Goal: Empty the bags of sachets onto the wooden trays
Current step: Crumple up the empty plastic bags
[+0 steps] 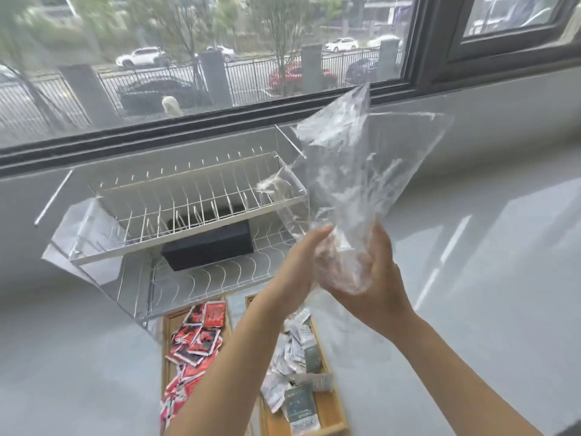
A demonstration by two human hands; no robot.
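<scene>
My forearms hide parts of both wooden trays (pixel 330 413); both hands' (pixel 301 265) (pixel 374 275) grip holds the clear bag (pixel 358 171) upright, long axis tilted right.

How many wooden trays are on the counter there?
2. The left tray holds red sachets; the right tray, beside it, holds white and green sachets. The arms cover part of both, and the picture's bottom edge cuts them off.
</scene>
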